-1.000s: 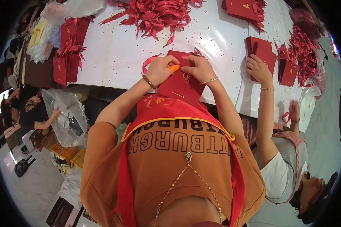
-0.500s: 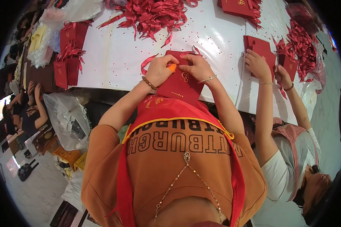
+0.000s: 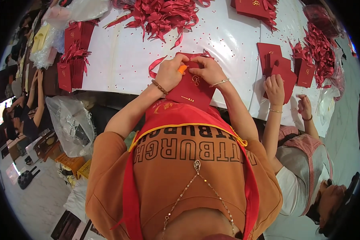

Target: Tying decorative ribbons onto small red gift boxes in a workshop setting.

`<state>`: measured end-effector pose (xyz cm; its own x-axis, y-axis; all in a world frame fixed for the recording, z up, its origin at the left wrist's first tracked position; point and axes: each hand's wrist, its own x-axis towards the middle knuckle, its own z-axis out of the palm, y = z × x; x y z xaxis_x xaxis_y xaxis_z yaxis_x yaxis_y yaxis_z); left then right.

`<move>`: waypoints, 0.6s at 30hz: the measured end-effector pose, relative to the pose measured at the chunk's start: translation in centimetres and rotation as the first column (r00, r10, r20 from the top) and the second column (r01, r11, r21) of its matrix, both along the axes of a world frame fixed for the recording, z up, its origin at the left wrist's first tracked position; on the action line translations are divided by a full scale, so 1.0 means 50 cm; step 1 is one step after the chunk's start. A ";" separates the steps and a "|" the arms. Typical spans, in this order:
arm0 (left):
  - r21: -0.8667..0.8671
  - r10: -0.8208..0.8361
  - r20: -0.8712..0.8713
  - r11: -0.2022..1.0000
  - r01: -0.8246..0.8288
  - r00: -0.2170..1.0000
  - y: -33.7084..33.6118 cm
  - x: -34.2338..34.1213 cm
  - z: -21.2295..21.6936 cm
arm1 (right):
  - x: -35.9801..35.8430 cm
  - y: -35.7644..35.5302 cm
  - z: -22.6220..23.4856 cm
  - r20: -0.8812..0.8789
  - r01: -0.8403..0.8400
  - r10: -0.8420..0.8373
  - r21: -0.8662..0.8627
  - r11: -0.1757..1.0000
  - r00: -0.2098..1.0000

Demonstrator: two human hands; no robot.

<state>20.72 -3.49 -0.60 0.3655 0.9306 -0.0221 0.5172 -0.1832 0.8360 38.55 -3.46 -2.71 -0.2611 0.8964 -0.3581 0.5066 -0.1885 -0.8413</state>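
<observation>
A flat dark-red paper gift bag (image 3: 192, 90) with gold print lies at the table's front edge, its lower end against my apron. My left hand (image 3: 170, 74) pinches at its top edge, fingers curled. A small orange piece (image 3: 182, 69) shows at that hand's thumb; I cannot tell whether it is a finger cover or a held tool. My right hand (image 3: 209, 71) grips the same top edge, thumb and forefinger close together. A red ribbon (image 3: 153, 69) loops out beside my left hand, and more ribbon sticks up behind the bag. My fingers hide where the ribbon meets the bag.
A heap of red ribbons (image 3: 160, 18) lies at the table's far side. Bag stacks (image 3: 71, 74) stand at the left edge, with more bags (image 3: 252, 9) far right. Small red dots litter the white tabletop (image 3: 124, 52). On the right, a co-worker's hand (image 3: 274, 90) handles red bags.
My hands stay at the bag's top edge with only slight finger movement. The co-worker's hands have drawn nearer the table's front edge, one bringing a red bag along.
</observation>
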 end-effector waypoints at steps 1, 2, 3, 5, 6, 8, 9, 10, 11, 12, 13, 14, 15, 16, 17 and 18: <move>0.035 -0.008 -0.003 0.999 0.008 1.000 -0.002 0.000 -0.003 | 0.001 0.000 -0.006 -0.023 -0.004 0.004 0.006 1.000 1.000; 0.036 -0.008 -0.003 0.999 0.009 1.000 -0.004 0.000 -0.005 | 0.002 0.000 -0.009 -0.046 -0.008 0.008 0.012 1.000 0.999; 0.048 -0.013 0.003 0.999 0.013 1.000 -0.005 -0.002 -0.007 | 0.003 0.000 -0.010 -0.046 -0.007 0.008 0.013 1.000 0.999; 0.060 -0.019 0.009 0.998 0.019 1.000 -0.007 -0.001 -0.002 | 0.003 0.001 -0.011 -0.019 -0.007 0.007 0.023 1.000 1.000; 0.082 -0.008 -0.027 0.997 0.010 1.000 -0.006 0.001 0.002 | 0.003 0.002 -0.008 -0.020 -0.006 0.006 0.023 1.000 1.000; 0.104 0.006 -0.065 0.995 0.001 0.998 -0.005 0.005 0.005 | 0.002 0.004 0.003 -0.002 -0.028 0.028 -0.009 1.000 1.000; 0.080 0.024 -0.052 0.997 -0.020 0.998 -0.001 0.006 0.004 | 0.000 0.003 0.005 -0.002 -0.028 0.028 -0.008 1.000 1.000; 0.056 0.043 -0.038 0.998 -0.041 0.998 0.001 0.008 0.002 | 0.000 0.001 0.006 -0.015 -0.014 0.014 -0.017 1.000 1.000; 0.056 0.044 -0.038 0.998 -0.041 0.998 0.004 0.009 0.001 | 0.000 0.000 0.007 -0.028 0.000 -0.001 -0.025 1.000 1.000; 0.119 0.040 -0.061 0.992 -0.032 0.997 0.006 0.010 0.000 | 0.000 0.000 0.007 -0.028 0.000 0.000 -0.025 1.000 1.000; 0.180 0.035 -0.084 0.983 -0.020 0.996 0.007 0.012 0.002 | 0.001 -0.001 0.005 -0.033 0.006 -0.006 -0.018 1.000 0.999; 0.180 0.034 -0.084 0.983 -0.018 0.996 0.008 0.013 0.006 | 0.001 -0.002 0.004 -0.038 0.012 -0.012 -0.011 1.000 0.999; 0.131 0.007 -0.070 0.991 0.002 0.998 0.009 0.013 0.011 | 0.002 -0.003 0.000 -0.039 0.013 -0.014 -0.010 1.000 0.999; 0.081 -0.017 -0.055 0.996 0.022 0.998 0.010 0.012 0.016 | 0.001 -0.003 -0.003 -0.053 0.014 -0.014 0.008 1.000 0.998; 0.082 -0.017 -0.056 0.996 0.022 0.998 0.010 0.013 0.014 | 0.000 -0.003 -0.005 -0.068 0.016 -0.014 0.027 1.000 0.998; 0.078 -0.012 -0.052 0.997 0.016 0.999 0.010 0.014 0.011 | 0.000 -0.004 -0.004 -0.069 0.016 -0.014 0.028 0.999 0.998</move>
